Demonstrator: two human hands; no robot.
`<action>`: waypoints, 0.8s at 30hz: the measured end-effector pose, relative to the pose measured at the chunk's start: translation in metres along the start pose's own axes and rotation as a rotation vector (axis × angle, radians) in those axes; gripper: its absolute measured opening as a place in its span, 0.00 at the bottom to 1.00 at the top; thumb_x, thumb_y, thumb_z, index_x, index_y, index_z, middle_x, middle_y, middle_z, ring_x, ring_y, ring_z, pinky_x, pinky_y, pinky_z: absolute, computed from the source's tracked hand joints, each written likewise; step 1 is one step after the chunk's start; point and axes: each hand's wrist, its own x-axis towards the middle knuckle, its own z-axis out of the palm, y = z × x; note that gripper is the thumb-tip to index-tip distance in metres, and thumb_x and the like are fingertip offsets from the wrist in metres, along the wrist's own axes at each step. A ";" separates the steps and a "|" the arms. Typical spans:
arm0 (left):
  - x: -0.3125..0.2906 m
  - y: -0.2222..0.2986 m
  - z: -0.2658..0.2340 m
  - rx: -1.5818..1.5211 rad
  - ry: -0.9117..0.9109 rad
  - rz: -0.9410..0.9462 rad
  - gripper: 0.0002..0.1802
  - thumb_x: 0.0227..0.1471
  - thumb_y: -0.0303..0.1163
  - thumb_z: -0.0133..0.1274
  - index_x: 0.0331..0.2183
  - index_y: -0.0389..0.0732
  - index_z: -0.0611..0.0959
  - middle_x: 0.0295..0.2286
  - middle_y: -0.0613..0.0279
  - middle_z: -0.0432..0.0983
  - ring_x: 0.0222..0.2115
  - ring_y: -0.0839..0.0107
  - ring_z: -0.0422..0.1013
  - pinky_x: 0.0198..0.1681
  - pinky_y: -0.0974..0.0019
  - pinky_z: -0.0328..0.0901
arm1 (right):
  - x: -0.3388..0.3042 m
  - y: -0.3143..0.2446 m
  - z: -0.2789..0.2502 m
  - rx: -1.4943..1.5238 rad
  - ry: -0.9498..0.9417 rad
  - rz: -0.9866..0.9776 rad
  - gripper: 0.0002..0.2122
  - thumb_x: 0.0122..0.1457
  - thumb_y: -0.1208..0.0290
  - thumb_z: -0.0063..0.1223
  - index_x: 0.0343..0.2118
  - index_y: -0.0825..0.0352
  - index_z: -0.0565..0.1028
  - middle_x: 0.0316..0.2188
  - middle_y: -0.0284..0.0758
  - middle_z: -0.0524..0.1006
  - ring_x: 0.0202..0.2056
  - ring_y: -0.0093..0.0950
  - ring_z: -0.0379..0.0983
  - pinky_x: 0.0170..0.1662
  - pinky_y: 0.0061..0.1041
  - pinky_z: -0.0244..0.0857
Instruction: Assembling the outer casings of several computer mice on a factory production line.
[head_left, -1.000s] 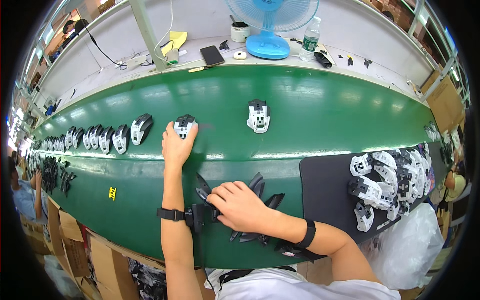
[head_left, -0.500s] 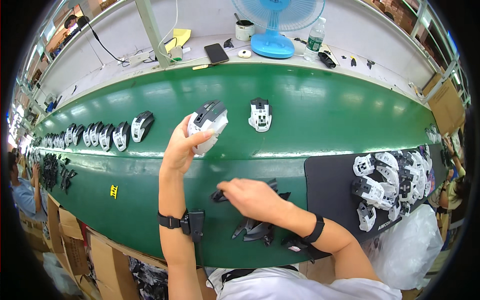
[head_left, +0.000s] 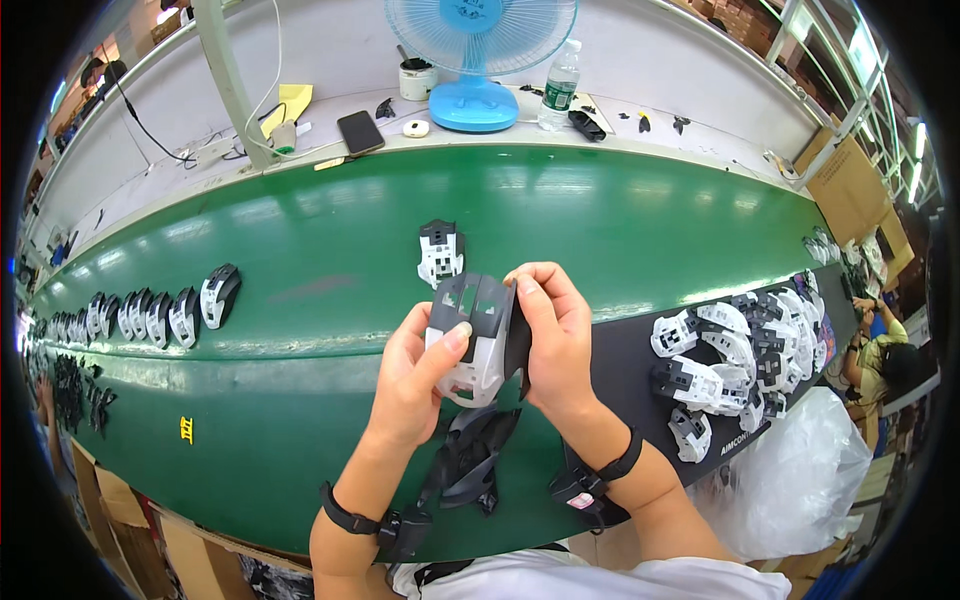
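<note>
Shell held above belt, between both hands.
Gripped on one side by left hand, fingers curled, thumb pressed on white part; pinched on the other by right hand, closed over black cover; cover seemingly not fully seated; black pieces waiting underneath; another unit behind; finished row far left; heap right, untouched.

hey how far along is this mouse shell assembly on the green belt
Done: a row of assembled shells sits far left on the belt. In hand: left hand and right hand hold a white and black shell together. Left: a pile of white shells on the right, black covers below.
</note>
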 end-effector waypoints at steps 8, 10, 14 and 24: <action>-0.010 0.004 0.010 -0.031 0.007 -0.075 0.16 0.56 0.36 0.48 0.42 0.35 0.73 0.34 0.64 0.73 0.33 0.80 0.69 0.36 0.74 0.65 | -0.007 -0.004 0.002 -0.259 -0.126 -0.180 0.06 0.63 0.72 0.37 0.37 0.70 0.64 0.30 0.31 0.70 0.31 0.14 0.64 0.35 0.16 0.61; -0.012 0.001 0.013 -0.011 0.048 -0.049 0.16 0.57 0.36 0.48 0.42 0.35 0.73 0.33 0.64 0.73 0.32 0.81 0.69 0.35 0.75 0.65 | -0.008 0.003 -0.004 -0.288 -0.143 -0.156 0.06 0.63 0.72 0.37 0.38 0.70 0.64 0.30 0.31 0.70 0.30 0.15 0.64 0.35 0.17 0.61; -0.014 -0.009 0.013 0.349 0.130 0.171 0.15 0.58 0.39 0.46 0.38 0.34 0.71 0.30 0.64 0.72 0.30 0.81 0.67 0.32 0.74 0.64 | -0.006 0.004 0.000 -0.312 -0.208 -0.049 0.11 0.64 0.68 0.30 0.33 0.69 0.66 0.27 0.30 0.70 0.28 0.16 0.63 0.33 0.16 0.59; -0.024 -0.007 0.017 0.791 0.145 0.339 0.16 0.56 0.38 0.46 0.31 0.32 0.67 0.19 0.51 0.72 0.17 0.61 0.69 0.22 0.64 0.62 | -0.004 0.005 -0.008 -0.460 -0.335 -0.133 0.17 0.63 0.64 0.25 0.22 0.67 0.63 0.17 0.29 0.62 0.20 0.19 0.54 0.24 0.21 0.52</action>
